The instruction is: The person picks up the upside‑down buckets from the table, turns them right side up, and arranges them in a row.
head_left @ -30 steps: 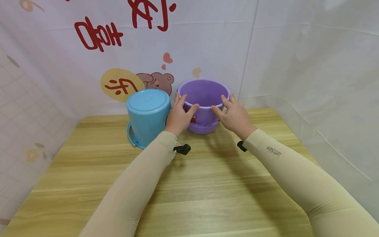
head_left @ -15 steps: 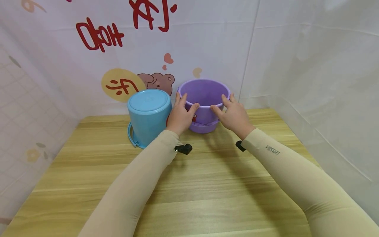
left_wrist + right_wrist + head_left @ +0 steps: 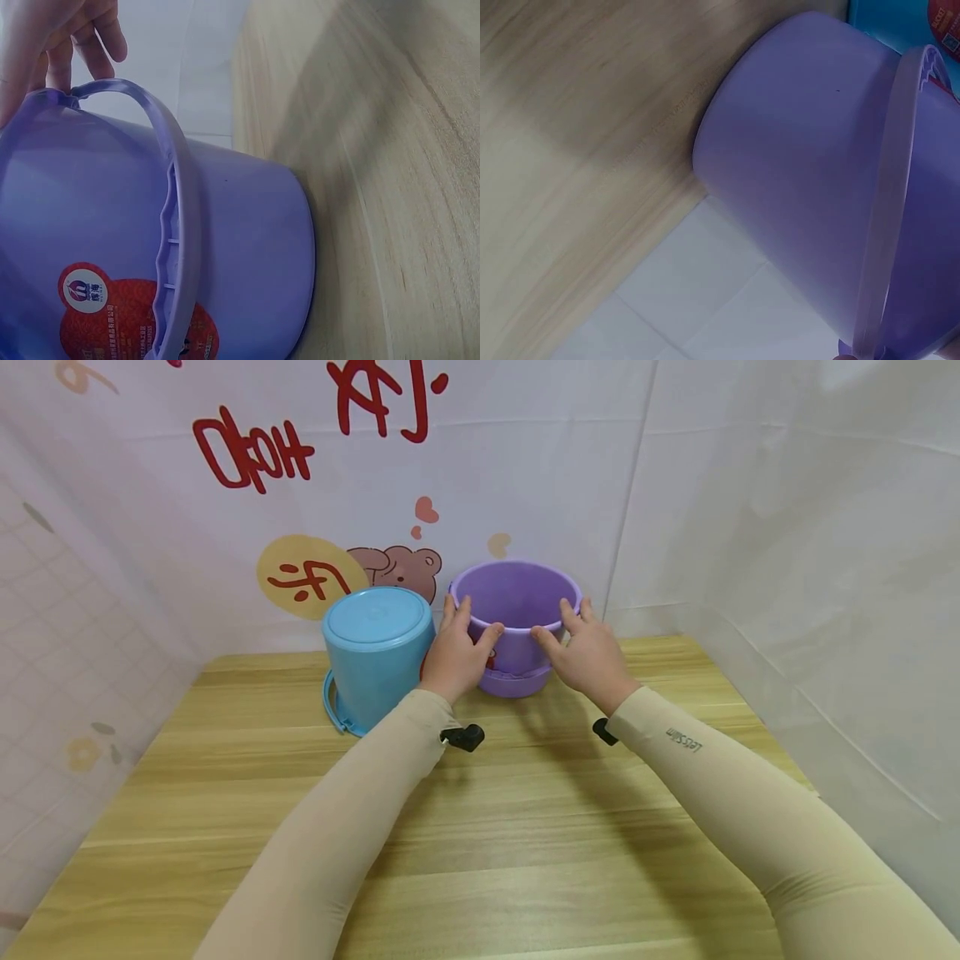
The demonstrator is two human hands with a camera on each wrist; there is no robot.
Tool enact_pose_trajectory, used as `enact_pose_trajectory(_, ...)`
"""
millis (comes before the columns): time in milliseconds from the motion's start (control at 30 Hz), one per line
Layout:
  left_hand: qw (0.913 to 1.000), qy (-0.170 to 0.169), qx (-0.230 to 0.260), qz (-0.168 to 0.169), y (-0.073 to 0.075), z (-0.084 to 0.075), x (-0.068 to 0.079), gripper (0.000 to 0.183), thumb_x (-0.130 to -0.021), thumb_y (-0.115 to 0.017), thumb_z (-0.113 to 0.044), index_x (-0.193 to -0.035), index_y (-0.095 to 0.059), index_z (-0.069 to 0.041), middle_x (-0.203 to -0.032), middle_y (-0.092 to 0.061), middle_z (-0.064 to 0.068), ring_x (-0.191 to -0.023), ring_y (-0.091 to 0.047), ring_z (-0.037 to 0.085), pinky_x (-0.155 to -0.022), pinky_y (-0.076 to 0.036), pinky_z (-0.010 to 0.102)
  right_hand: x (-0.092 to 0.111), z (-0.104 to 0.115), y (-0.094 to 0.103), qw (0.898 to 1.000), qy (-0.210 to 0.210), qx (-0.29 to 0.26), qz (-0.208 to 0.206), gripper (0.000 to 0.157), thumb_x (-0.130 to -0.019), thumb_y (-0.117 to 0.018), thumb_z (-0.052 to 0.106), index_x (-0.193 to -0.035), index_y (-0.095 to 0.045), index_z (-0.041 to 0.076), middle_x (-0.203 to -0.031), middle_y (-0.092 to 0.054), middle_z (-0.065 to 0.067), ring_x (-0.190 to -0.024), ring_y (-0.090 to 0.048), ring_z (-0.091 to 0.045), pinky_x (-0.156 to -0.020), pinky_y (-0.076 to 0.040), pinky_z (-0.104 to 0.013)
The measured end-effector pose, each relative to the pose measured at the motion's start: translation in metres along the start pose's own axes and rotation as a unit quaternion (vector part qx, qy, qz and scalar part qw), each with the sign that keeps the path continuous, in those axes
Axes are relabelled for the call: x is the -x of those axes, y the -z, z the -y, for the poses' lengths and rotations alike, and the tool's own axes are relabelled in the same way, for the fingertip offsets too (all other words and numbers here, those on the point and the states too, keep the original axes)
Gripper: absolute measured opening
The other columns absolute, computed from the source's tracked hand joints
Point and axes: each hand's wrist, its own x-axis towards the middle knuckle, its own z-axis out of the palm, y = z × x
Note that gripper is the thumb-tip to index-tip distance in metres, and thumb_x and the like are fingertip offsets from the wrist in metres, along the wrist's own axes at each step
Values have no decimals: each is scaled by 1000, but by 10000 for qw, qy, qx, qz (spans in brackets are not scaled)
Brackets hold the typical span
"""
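A person's left hand and right hand grip the rim of a purple bucket — upright, just right of an upturned blue bucket. The purple one's red label bears “辉海”; the blue one's round label reads “BUCKET”. “Let'sSlim” marks the right sleeve — red lettering covers the backdrop above the blue bucket.

We see a table with streaked wood grain beneath the left hand and right hand. On it we find a purple bucket standing upright between the hands, and a blue bucket, upside down, just left of both.
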Motion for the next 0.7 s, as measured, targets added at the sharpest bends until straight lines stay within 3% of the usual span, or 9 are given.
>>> enact_pose_trajectory(367, 10000, 50, -5, 36, 1, 0, 0, 90, -79, -33, -77, -150, -9, -27, -154, 14, -6, -142, -15, 27, -112, -22, 44, -1, 0, -4, 10000, 14, 93, -25, 90, -84, -26, 75, -150, -15, 15, -152, -2, -24, -133, -16, -54, -108, -18, -60)
enact_pose_trajectory(700, 9985, -524, -144, 63, 12, -3, 18, 83, -86, -44, -65, -150, -9, -25, -157, 8, 1, -140, -20, 30, -109, -28, 47, 8, 3, -9, 9945, 688, 476, -629, 85, -88, -34, 68, -148, -24, 8, -151, -11, -26, -131, -26, -50, -108, -18, -55)
